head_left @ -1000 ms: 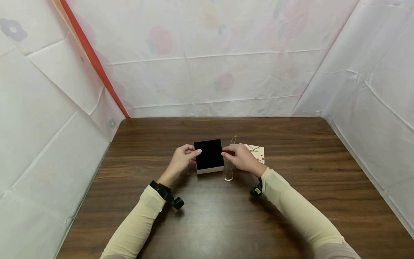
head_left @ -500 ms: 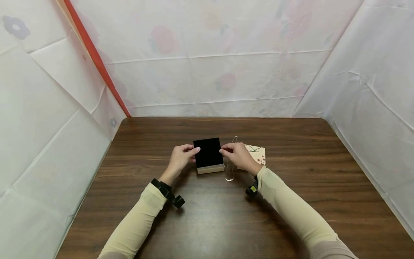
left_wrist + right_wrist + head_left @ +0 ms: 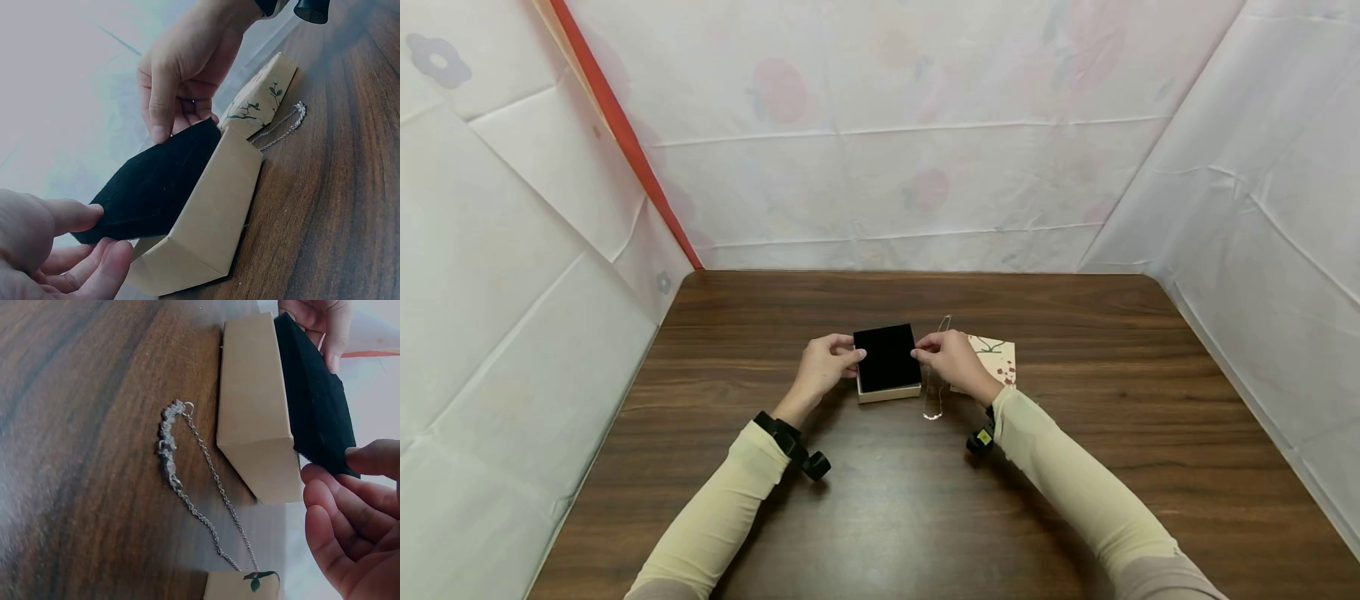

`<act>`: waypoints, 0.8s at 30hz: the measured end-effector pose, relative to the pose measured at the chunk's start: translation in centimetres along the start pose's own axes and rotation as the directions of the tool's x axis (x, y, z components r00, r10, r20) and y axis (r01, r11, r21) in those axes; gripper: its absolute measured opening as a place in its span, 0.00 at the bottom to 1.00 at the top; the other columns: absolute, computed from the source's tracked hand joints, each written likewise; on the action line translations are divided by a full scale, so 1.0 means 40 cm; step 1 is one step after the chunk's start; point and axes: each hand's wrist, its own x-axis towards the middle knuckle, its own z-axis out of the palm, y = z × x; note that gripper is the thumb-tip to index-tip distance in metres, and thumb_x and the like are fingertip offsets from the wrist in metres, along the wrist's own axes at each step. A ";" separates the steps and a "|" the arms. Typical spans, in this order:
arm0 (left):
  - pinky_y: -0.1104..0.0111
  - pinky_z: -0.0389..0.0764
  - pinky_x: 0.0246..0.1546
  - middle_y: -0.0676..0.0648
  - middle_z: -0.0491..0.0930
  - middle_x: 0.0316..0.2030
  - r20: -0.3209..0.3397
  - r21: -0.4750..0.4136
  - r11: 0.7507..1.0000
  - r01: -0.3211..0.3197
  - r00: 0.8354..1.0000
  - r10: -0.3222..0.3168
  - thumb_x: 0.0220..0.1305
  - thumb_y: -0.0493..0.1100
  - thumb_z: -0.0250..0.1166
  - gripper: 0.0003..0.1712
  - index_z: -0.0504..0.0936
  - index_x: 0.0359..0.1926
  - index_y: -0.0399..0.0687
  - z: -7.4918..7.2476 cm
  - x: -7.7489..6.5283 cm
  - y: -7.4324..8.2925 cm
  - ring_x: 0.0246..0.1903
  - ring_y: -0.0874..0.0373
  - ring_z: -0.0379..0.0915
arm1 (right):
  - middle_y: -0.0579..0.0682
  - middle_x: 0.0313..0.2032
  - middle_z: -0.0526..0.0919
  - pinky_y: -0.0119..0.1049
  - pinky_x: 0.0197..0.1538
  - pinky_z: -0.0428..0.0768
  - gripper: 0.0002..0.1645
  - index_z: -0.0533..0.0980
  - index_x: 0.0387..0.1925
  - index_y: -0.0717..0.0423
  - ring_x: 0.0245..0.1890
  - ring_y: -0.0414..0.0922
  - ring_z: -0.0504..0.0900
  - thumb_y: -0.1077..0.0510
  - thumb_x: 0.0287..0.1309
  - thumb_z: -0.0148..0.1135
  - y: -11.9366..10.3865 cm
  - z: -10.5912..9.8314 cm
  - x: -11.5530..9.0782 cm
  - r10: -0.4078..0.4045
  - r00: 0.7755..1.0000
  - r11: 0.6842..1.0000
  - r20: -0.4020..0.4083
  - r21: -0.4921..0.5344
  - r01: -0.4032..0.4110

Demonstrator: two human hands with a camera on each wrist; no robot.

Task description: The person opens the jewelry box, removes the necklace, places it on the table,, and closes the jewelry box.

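Note:
A square black velvety pad lies tilted over the open top of a small cream cardboard box. My left hand pinches the pad's left edge between thumb and fingers. At the opposite edge, my right hand pinches it too. In the left wrist view, the pad is partly raised out of the box, leaving a gap by the near wall. A silver chain necklace with a beaded section lies on the table just right of the box, partly behind my right hand in the head view.
The box lid, cream with printed branches and red blossoms, rests to the right, partly covered by my right hand. Everything stands on a dark wood table. Pale patterned sheets enclose the back and sides.
The pad first shifts away, baring a strip at the box's near side, then comes back nearer and slightly right. Both hands keep their pinch and move with it. Necklace and lid stay put.

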 end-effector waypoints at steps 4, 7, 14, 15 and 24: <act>0.59 0.85 0.37 0.39 0.85 0.35 -0.044 0.022 1.000 0.002 0.999 -0.001 0.63 0.42 0.68 0.22 0.76 0.56 0.39 0.003 0.003 -0.003 0.30 0.48 0.85 | 0.53 0.31 0.88 0.31 0.29 0.76 0.12 0.85 0.39 0.60 0.24 0.42 0.84 0.55 0.64 0.62 0.001 0.004 0.000 0.024 1.000 1.000 0.019 0.018 -0.025; 0.59 0.85 0.36 0.39 0.85 0.35 -0.063 0.018 1.000 0.010 0.998 -0.009 0.62 0.42 0.68 0.20 0.77 0.53 0.39 0.004 0.005 -0.004 0.28 0.49 0.85 | 0.54 0.29 0.87 0.31 0.27 0.73 0.12 0.84 0.39 0.60 0.24 0.45 0.83 0.55 0.64 0.62 0.000 0.006 0.002 0.022 0.999 1.000 0.027 0.020 -0.023; 0.64 0.85 0.33 0.40 0.85 0.35 -0.052 0.001 1.000 0.019 0.998 -0.019 0.63 0.40 0.67 0.17 0.78 0.50 0.37 0.004 0.007 -0.006 0.22 0.61 0.80 | 0.53 0.26 0.87 0.31 0.29 0.75 0.11 0.85 0.36 0.60 0.22 0.41 0.81 0.55 0.63 0.63 0.000 0.010 0.001 0.014 0.999 1.000 0.033 -0.013 -0.014; 0.64 0.85 0.32 0.40 0.84 0.35 -0.050 -0.001 1.000 0.020 0.999 -0.020 0.63 0.40 0.67 0.16 0.78 0.50 0.37 0.004 0.007 -0.007 0.22 0.62 0.79 | 0.53 0.27 0.87 0.31 0.29 0.75 0.11 0.85 0.36 0.60 0.23 0.40 0.81 0.55 0.63 0.63 -0.001 0.010 0.000 0.015 0.999 1.000 0.039 -0.017 -0.014; 0.68 0.85 0.30 0.40 0.84 0.37 -0.027 0.005 1.000 0.020 0.999 -0.020 0.64 0.39 0.66 0.16 0.79 0.50 0.36 0.005 0.012 -0.013 0.23 0.62 0.79 | 0.50 0.24 0.85 0.31 0.29 0.75 0.10 0.85 0.32 0.58 0.23 0.37 0.79 0.55 0.62 0.64 0.001 0.012 0.000 0.027 0.998 0.999 0.054 -0.046 -0.024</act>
